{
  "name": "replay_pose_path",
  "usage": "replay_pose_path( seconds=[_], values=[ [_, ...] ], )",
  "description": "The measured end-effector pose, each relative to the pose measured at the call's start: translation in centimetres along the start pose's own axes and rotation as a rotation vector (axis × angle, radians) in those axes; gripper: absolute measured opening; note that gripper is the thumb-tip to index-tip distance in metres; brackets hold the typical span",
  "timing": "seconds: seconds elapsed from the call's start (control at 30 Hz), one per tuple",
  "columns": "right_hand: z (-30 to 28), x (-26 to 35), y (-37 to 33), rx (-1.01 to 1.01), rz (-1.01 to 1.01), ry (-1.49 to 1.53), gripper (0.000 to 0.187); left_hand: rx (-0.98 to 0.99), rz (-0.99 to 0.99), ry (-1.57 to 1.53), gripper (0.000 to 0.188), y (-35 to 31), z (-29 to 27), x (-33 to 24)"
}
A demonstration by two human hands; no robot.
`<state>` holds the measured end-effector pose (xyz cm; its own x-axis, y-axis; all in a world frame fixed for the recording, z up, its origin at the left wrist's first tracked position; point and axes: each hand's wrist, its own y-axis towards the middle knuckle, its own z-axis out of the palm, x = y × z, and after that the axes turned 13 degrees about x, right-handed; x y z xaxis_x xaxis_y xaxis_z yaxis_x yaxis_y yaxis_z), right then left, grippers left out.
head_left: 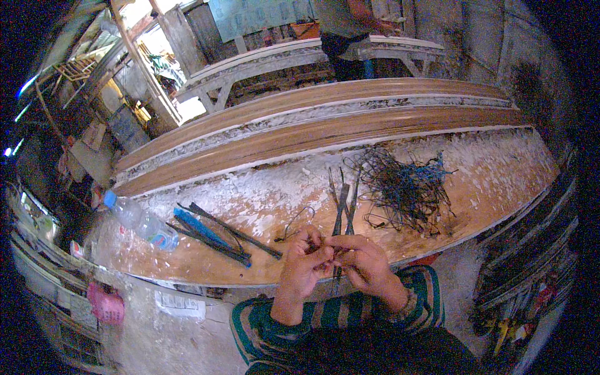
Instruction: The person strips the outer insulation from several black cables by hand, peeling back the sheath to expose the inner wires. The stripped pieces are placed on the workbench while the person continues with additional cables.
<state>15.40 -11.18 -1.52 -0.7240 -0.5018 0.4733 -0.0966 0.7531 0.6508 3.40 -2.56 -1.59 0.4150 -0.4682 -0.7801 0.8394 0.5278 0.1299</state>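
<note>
My left hand (305, 261) and my right hand (364, 262) meet above the near edge of the wooden table, fingertips pinched close together. Whatever is between them is too small and blurred to make out. A thin dark strand (294, 224) curls on the wood just beyond my left hand; I cannot tell if it joins what I hold. Right behind my fingers lie several dark bundled strips (342, 209), crossing one another and partly hidden by my hands. To their right spreads a tangled heap of black and blue cords (409, 187).
On the left of the table (487, 165) are black and blue strip bundles (212, 232) and a clear plastic bottle (140, 222) on its side. Long ridged wooden boards (300, 137) run along the back. Beyond, a person (347, 31) stands by a white bench (262, 61).
</note>
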Motion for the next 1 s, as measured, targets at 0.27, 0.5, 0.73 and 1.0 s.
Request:
replay_pose_path(
  seconds=[0.27,0.5,0.73,1.0],
  values=[
    [-0.5,-0.6,-0.2,0.125,0.03,0.067,0.019,0.089,0.016,0.091,0.026,0.1,-0.5,-0.6],
    [-0.9,-0.3,-0.3,0.116,0.104,0.005,0.022,0.038,-0.046,0.232,0.027,-0.4,-0.3,-1.4],
    [-0.4,-0.3,-0.2,0.079,0.138,0.015,0.016,-0.141,0.121,0.56,0.019,-0.6,0.6,-0.7],
    [0.0,-0.1,-0.4,-0.071,0.359,0.391,0.009,-0.119,0.47,1.109,0.012,-0.7,1.4,0.3]
  ],
)
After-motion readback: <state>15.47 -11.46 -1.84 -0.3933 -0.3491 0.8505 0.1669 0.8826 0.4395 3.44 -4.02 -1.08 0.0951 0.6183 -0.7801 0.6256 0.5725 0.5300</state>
